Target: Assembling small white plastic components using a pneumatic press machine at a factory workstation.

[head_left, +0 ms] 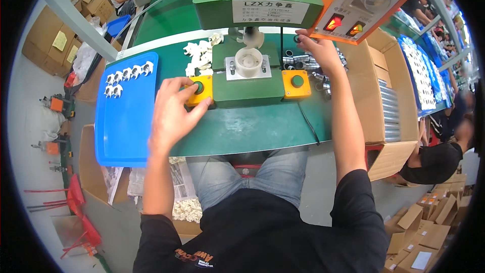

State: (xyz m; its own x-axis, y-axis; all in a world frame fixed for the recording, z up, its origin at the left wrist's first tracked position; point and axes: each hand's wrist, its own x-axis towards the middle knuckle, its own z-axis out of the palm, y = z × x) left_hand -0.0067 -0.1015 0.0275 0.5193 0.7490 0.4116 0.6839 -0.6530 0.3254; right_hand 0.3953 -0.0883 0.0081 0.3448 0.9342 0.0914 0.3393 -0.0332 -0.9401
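Observation:
My left hand [172,116] has its fingers apart, with the fingertips on the green push button [198,87] of the left yellow button box [206,96]. My right hand [323,53] is raised beside the press, pinching a small metal ring [297,39] whose far side is partly hidden. Between the hands stands the green press [252,5]. Its white round fixture [248,63] sits on a metal plate [260,74], under the press head. A second yellow button box [296,85] is on the right. Shiny metal sleeves [305,61] lie loose below my right hand.
Loose white plastic parts [199,53] lie left of the press. A blue tray [124,126] holds several white parts in rows. An orange control box [353,5] overhangs at upper right. Beside the table stands a cardboard box [371,136] of metal parts. Other people sit nearby.

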